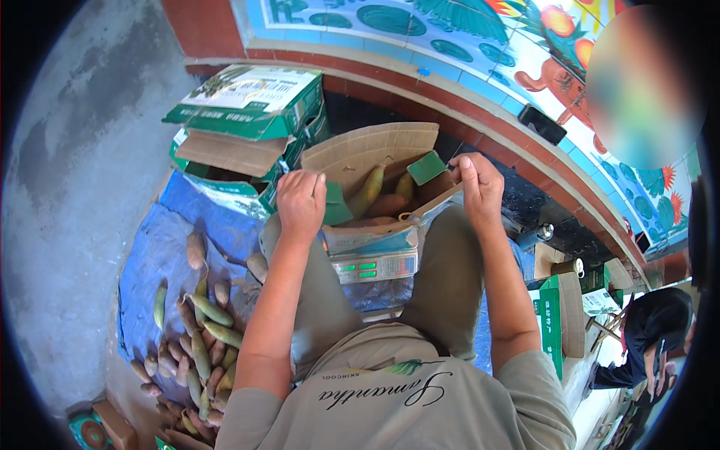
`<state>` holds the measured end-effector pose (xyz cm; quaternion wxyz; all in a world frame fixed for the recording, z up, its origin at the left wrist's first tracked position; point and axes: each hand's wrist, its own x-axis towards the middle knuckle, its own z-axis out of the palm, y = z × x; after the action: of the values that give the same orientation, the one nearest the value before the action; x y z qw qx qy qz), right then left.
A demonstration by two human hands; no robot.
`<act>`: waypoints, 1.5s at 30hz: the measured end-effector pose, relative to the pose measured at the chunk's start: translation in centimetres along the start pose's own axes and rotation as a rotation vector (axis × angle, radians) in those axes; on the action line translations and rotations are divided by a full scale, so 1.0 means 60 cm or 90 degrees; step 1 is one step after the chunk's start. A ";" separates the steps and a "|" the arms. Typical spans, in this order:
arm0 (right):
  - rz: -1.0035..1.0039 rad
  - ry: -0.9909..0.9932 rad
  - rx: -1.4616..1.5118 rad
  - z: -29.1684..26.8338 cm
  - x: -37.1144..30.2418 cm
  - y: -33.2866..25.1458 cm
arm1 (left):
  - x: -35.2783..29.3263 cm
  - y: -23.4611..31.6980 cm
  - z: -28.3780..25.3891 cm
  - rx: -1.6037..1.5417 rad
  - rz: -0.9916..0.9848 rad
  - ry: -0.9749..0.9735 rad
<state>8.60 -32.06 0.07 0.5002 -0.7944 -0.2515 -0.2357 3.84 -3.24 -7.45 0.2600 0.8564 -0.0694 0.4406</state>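
Note:
Between my knees, a cardboard box (367, 144) stands with its top flaps raised, on a digital scale (375, 266) with lit green displays. Inside lie several long roots, some green like radishes (367, 193) and some reddish brown (388, 204). My left hand (301, 201) is closed on the left edge of the box, beside a green flap (335, 204). At the right edge my right hand (480, 186) is closed on the cardboard, close to another green flap (427, 168). The fingers of both hands are partly hidden behind the cardboard.
A heap of roots (199, 360) lies on a blue tarp (150, 262) at left. Green-and-white cartons (251, 101) are stacked behind it. On the tiled ledge rests a dark phone (542, 124). A bottle (535, 236) and an open carton (559, 315) stand right, with another person (652, 330) beyond.

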 end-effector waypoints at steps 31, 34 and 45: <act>0.439 -0.127 -0.700 -0.312 -0.458 0.382 | -0.007 0.010 0.038 0.098 0.059 -0.164; 0.497 -0.222 -0.773 -0.347 -0.509 0.407 | -0.008 0.008 0.039 0.107 0.063 -0.173; 0.552 -0.441 -0.872 -0.371 -0.551 0.438 | -0.009 0.004 0.038 0.135 0.072 -0.200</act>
<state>-2.68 -67.58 -29.75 -0.1449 -0.9720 0.1316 0.1299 5.07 -4.68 -8.89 0.1289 0.9320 -0.1101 0.3203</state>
